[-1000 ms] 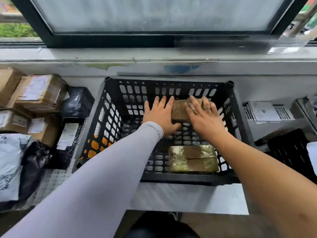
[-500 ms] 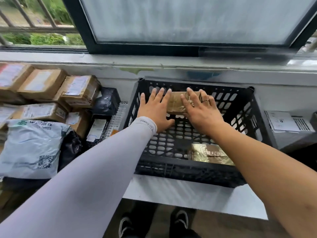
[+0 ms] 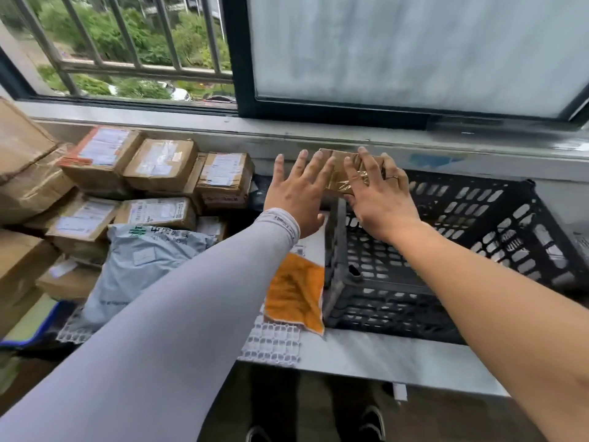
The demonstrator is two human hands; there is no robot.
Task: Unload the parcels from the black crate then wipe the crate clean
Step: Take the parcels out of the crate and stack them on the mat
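Crate [image 3: 446, 266] sits under my R hand [image 3: 379, 202], w/ the parcel pile [image 3: 153, 186] off to the L of both. Parcel [image 3: 345, 169] was down in the crate a sec ago, now it's above the rim, so unloading's on. L hand [image 3: 298, 199] flat against its end, R fingers gripping the top. Long axis runs L-R.

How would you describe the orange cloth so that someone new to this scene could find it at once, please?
Start at the black crate below the window. Against its left outer wall, on the white counter, lies the orange cloth, partly over a white lattice mat. It is the only bright orange, fuzzy thing here; its neighbours are brown cardboard parcels and a grey mailer bag.
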